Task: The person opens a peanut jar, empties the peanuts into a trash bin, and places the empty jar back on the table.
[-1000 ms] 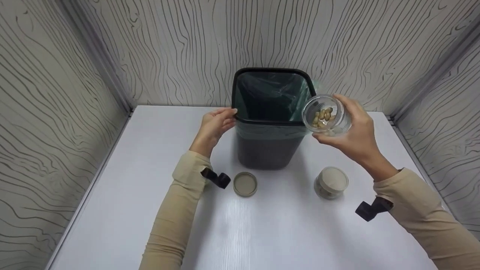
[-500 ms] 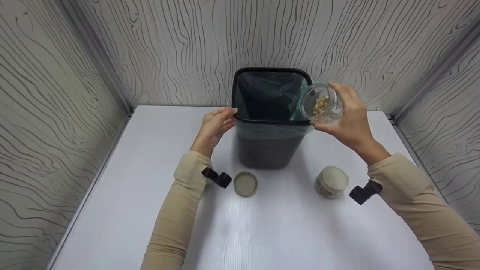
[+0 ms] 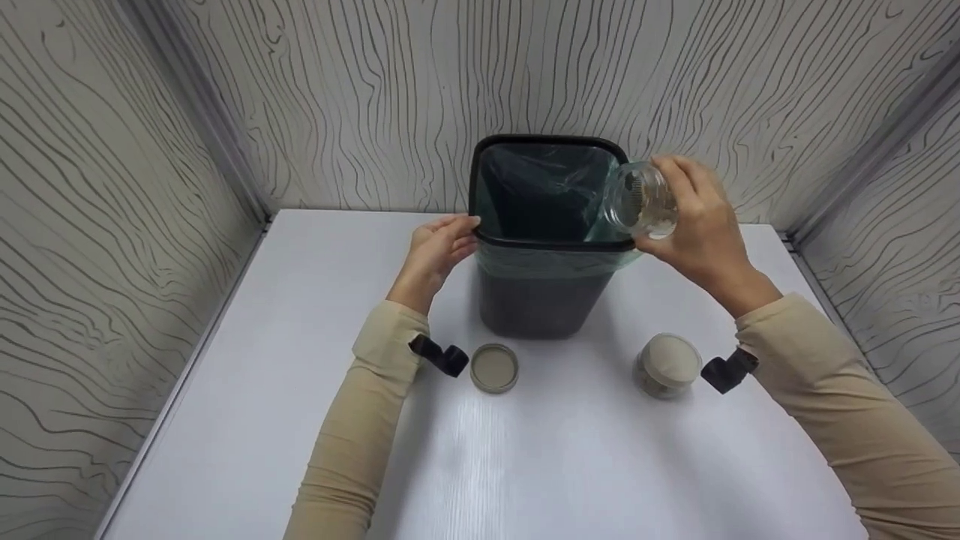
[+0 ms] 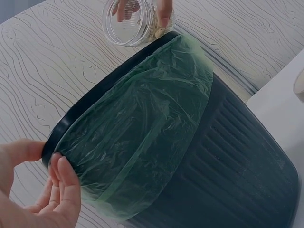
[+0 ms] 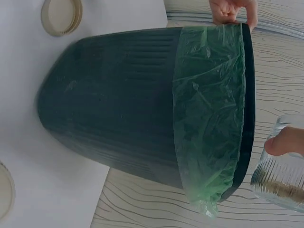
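Clear ribbed glass jar (image 3: 636, 199) tipped further, held btwn R hand (image 3: 703, 221) thumb & fingers; L hand (image 3: 437, 253) pinches dark plastic bin (image 3: 536, 307) rim.

Cannot make out the floor of the bin (image 3: 529, 307) in the head view, lost in the dark of the liner (image 3: 555, 261). Cannot count the blurred pieces (image 5: 285, 191) behind the ribbed wall of the glass jar (image 3: 624, 210); apparently brownish, partly covered by the right hand (image 3: 703, 229). Too small to read: faint marks on the capped jar (image 3: 667, 367). Cut off in the left wrist view: the glass jar and right hand by the top edge, the left hand (image 3: 437, 251) by the left, the bin by the bottom, a pale round thing (image 4: 299, 86) by the right, too partial to name. Cut off in the right wrist view: the loose lid (image 3: 493, 368) and left hand at the top, the glass jar at the right, the capped jar at the left.
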